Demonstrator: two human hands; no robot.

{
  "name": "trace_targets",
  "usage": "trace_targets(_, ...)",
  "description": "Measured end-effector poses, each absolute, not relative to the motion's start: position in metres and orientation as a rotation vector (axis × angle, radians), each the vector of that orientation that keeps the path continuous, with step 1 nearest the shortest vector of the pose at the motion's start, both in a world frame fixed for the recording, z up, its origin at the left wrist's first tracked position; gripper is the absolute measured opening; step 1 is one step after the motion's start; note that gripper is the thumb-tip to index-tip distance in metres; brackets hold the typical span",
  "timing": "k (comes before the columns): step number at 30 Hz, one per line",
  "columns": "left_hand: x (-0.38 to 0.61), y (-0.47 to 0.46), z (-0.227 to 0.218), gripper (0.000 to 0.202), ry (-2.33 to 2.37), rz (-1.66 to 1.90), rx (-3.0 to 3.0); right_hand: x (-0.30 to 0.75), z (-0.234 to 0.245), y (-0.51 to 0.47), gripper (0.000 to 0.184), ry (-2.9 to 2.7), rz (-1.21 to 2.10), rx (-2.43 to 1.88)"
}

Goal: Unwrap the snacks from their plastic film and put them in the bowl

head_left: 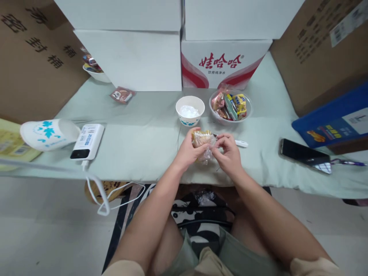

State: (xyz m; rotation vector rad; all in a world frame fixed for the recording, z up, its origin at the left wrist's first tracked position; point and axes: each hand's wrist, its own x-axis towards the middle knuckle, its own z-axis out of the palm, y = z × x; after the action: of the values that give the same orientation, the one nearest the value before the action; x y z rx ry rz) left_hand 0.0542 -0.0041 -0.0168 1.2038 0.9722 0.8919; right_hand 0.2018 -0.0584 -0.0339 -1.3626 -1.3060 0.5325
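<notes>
My left hand (pixel 188 151) is wrapped around a yellowish piece of food in clear plastic wrap (pixel 201 138), held just above the front of the table. Fingertips of my right hand (pixel 229 153) pinch the loose end of that wrap on its right side. A white handle (pixel 241 143) pokes out beyond my right hand; the part nearer the fingers is mostly hidden. Directly behind the hands stands a white paper bowl (pixel 189 121) with crumpled, whitish film inside. To its right is a clear plastic bowl (pixel 249 111) of packaged snacks.
Left on the green cloth are a white power bank (pixel 91 140) with a cable, a tipped stack of paper bowls (pixel 47 134) and a wrapped snack (pixel 122 94). On the right lies a phone (pixel 304 155) beside a pen (pixel 352 163). White boxes (pixel 143 61) wall off the back.
</notes>
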Motion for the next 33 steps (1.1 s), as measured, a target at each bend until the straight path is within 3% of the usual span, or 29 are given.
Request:
trace_targets(3,0.054,-0.006,-0.018,0.069,0.933,0.813,1.166,0.204,-0.038,-0.057,0.02,-1.212,0.744,-1.327)
trace_targets(7,0.052,-0.009,-0.016,0.095,0.901,0.715,1.088,0.205,-0.037,-0.057,0.058,-1.198,0.915,-1.284)
trace_targets(10,0.05,-0.012,-0.013,0.127,0.846,0.713,1.171,0.207,-0.036,-0.055,0.063,-1.129,0.902,-1.358)
trace_targets(12,0.049,-0.014,-0.012,0.133,0.798,0.694,1.269,0.208,-0.036,-0.053,0.062,-1.028,0.88,-1.408)
trace_targets(14,0.048,-0.014,-0.013,0.119,0.806,0.702,1.311,0.21,-0.037,-0.052,0.063,-0.966,0.875,-1.434)
trace_targets(18,0.049,-0.009,-0.014,0.065,0.858,0.832,1.26,0.215,-0.036,-0.051,0.067,-0.985,0.944,-1.434)
trace_targets(21,0.05,-0.007,-0.011,0.048,0.851,0.871,1.249,0.218,-0.034,-0.053,0.06,-1.048,1.016,-1.403)
trace_targets(24,0.05,-0.007,-0.01,0.046,0.833,0.855,1.233,0.217,-0.032,-0.057,0.05,-1.072,1.097,-1.369)
trace_targets(26,0.049,-0.007,-0.011,0.057,0.834,0.895,1.177,0.217,-0.033,-0.058,0.049,-1.058,1.153,-1.344)
trace_targets(28,0.048,-0.005,-0.013,0.068,0.871,0.969,1.096,0.219,-0.033,-0.057,0.051,-1.035,1.192,-1.312)
trace_targets(33,0.047,-0.003,-0.017,0.071,0.923,0.996,0.999,0.225,-0.034,-0.056,0.062,-0.981,1.218,-1.326)
